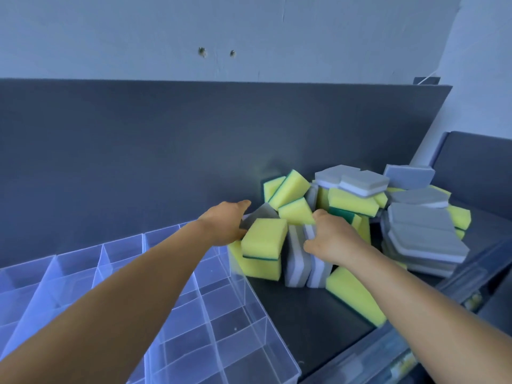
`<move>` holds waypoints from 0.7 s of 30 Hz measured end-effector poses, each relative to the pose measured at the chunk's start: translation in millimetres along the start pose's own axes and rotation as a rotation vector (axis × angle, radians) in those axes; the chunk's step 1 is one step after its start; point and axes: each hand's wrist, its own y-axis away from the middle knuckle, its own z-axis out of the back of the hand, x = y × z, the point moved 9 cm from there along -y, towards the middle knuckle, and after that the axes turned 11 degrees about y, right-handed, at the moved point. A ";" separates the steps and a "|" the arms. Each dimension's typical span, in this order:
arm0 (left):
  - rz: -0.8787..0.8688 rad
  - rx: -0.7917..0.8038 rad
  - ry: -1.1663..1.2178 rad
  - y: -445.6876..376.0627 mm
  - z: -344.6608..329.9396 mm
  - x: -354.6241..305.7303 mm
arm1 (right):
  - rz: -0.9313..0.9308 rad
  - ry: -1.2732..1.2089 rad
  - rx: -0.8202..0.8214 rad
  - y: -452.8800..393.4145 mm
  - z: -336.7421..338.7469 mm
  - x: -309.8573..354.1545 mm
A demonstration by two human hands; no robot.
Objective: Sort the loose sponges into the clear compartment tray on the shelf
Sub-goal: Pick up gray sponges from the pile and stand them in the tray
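A pile of loose sponges lies on the dark shelf at the right: yellow-and-green sponges [293,189] and grey-and-white ones [424,234]. My left hand [225,223] grips the left side of a yellow sponge [263,238] that sits on top of another yellow one. My right hand [331,239] is closed on the top of two upright grey-and-white sponges [297,261]. The clear compartment tray [238,284] stands to the left of the pile, partly under my left forearm, and its visible compartments hold nothing.
A dark back panel [138,151] rises behind the shelf. One yellow sponge [357,297] lies apart near the front of the shelf [302,325]. Clear bins [471,275] sit at the lower right edge. A grey surface [476,162] stands at the far right.
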 end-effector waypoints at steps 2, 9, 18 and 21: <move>0.004 0.007 0.011 -5.3 -1.3 -0.1 | -0.052 -0.022 -0.009 -0.3 -0.2 -3.1; 0.013 -0.063 0.058 -7.0 2.3 -7.2 | -0.120 -0.137 -0.067 2.9 3.6 -10.4; 0.051 -0.030 0.243 -3.4 -2.4 -2.6 | -0.098 -0.195 -0.156 8.8 16.4 -17.1; 0.031 -0.109 0.349 -1.8 10.4 -1.5 | -0.089 -0.266 -0.208 9.5 22.1 -19.4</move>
